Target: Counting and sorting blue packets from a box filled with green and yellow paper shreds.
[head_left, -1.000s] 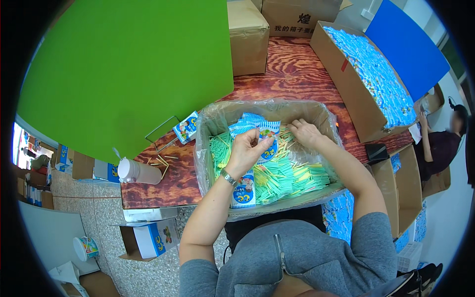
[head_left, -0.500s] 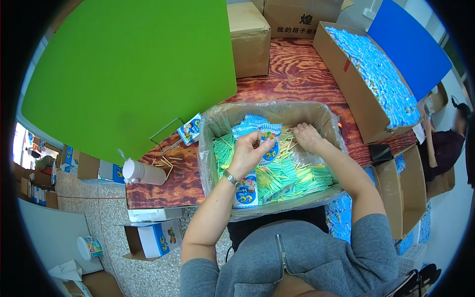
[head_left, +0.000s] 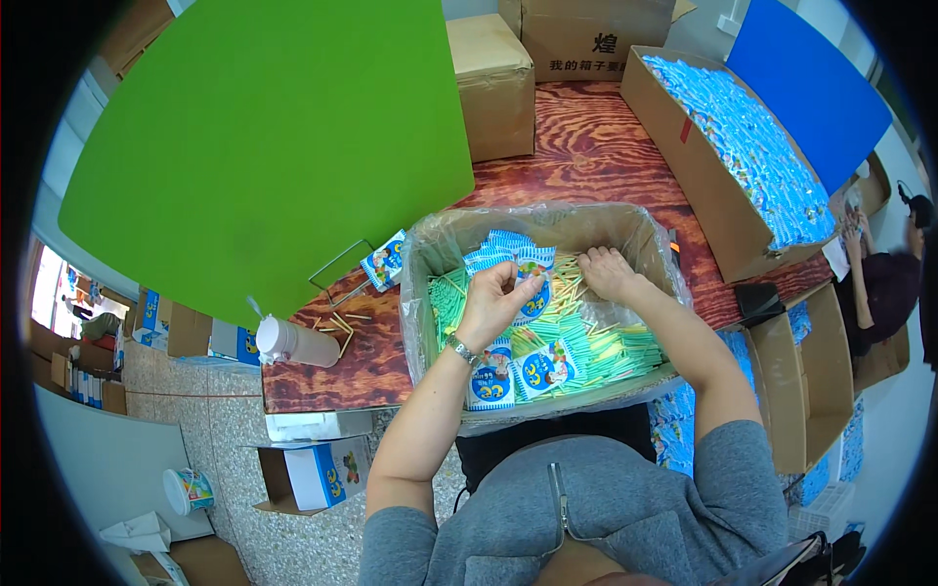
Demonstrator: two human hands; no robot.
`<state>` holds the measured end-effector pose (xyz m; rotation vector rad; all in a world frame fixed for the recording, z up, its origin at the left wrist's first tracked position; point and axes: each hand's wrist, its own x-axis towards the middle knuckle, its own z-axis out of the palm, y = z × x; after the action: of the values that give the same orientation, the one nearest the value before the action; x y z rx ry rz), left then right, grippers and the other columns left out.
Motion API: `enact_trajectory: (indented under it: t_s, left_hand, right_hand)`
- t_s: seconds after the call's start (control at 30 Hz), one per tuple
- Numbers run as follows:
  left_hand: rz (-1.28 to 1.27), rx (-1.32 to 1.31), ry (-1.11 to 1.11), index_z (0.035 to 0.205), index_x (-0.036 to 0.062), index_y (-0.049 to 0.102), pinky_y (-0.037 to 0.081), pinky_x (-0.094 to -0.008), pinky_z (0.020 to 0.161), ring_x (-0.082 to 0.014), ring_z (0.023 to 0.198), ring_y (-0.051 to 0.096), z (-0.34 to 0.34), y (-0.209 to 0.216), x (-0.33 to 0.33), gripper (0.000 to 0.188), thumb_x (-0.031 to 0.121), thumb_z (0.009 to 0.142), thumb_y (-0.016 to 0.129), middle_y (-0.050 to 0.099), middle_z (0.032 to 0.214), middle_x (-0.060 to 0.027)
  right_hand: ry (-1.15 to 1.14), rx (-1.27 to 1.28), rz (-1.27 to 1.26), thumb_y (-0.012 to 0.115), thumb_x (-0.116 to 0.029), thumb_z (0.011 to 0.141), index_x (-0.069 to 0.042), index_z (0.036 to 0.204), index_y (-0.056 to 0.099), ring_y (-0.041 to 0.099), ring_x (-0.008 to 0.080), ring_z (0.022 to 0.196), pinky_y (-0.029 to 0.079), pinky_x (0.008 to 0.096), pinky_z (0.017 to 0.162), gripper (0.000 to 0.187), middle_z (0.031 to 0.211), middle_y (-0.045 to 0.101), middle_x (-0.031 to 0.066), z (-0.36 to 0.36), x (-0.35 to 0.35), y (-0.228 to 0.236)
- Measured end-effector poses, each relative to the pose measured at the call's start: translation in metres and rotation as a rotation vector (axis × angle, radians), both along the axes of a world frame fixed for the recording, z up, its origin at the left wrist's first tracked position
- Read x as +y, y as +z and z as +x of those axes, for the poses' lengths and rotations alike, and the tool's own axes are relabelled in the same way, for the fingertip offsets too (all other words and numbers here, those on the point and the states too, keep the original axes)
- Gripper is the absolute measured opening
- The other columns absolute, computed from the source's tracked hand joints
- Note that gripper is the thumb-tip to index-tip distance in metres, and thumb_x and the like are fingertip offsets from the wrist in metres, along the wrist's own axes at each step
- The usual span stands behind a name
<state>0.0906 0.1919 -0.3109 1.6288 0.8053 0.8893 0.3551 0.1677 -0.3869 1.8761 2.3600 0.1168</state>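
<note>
A carton lined with clear plastic [head_left: 422, 322] stands before me, full of thin green and yellow sticks [head_left: 625, 347]. Over its left half, my left hand [head_left: 495, 305] pinches thumb and fingers together on a small blue-and-white packet [head_left: 535, 283]. More packets [head_left: 490, 383] lie on the sticks below that wrist, and others sit behind the hand. One packet [head_left: 547, 369] rests flat near the middle of the pile. My right hand [head_left: 608, 273] reaches among the yellow sticks by the far right wall, fingers curled down and their tips hidden.
A pale bottle [head_left: 298, 344], loose sticks [head_left: 342, 327] and a wire stand [head_left: 337, 273] are left of the carton, under a large green board [head_left: 264, 146]. At the far right a long box [head_left: 684, 166] holds many blue packets. Another person [head_left: 884, 288] works at right.
A packet that was dropping edge-on into the carton, blurred, now lies flat on the sticks. Both hands keep nearly the same place, and the whole view has shifted slightly.
</note>
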Motion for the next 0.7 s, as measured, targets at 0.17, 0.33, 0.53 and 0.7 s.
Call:
enact_trajectory:
  t_s: [0.17,0.33,0.53,0.7]
  left_hand:
    - [0.109,0.135,0.032,0.067,0.0046,0.052,0.033,-0.0257,0.047,-0.0067,0.054,0.04,0.0,0.013,-0.009,0.033,0.024,0.083,0.074,0.046,0.058,0.0025]
    - [0.84,0.258,0.132,0.074,0.0039,0.058,0.044,-0.0322,0.052,-0.0205,0.058,0.056,0.006,0.014,-0.02,0.021,0.016,0.078,0.074,0.059,0.066,-0.0059]
    - [1.323,0.528,-0.118,0.076,0.0085,0.053,0.046,-0.0357,0.065,-0.0201,0.072,0.052,0.019,0.029,-0.047,0.011,0.013,0.068,0.058,0.049,0.071,-0.0034]
    - [1.423,0.532,-0.116,0.07,0.0089,0.054,0.044,-0.0327,0.064,-0.0195,0.071,0.052,0.022,0.026,-0.056,0.008,0.015,0.068,0.058,0.05,0.069,-0.0031]
  right_hand:
    - [-0.067,-0.023,-0.074,0.047,-0.015,0.086,-0.003,0.099,0.059,0.061,0.0291,0.094,0.045,0.0423,0.083,0.021,0.099,0.062,0.0167,-0.007,-0.002,0.003]
    - [-0.066,-0.077,-0.069,0.047,-0.016,0.087,-0.004,0.1,0.061,0.063,0.0278,0.096,0.044,0.044,0.083,0.023,0.102,0.065,0.0155,-0.017,-0.002,-0.005]
    - [-0.157,-0.116,-0.173,0.049,-0.017,0.088,-0.004,0.106,0.063,0.062,0.0283,0.102,0.045,0.0432,0.085,0.025,0.11,0.064,0.0157,-0.018,0.002,0.017]
    - [-0.191,-0.127,-0.2,0.052,-0.015,0.087,-0.003,0.106,0.061,0.062,0.0286,0.1,0.049,0.0429,0.083,0.024,0.108,0.063,0.016,-0.019,0.001,0.023]
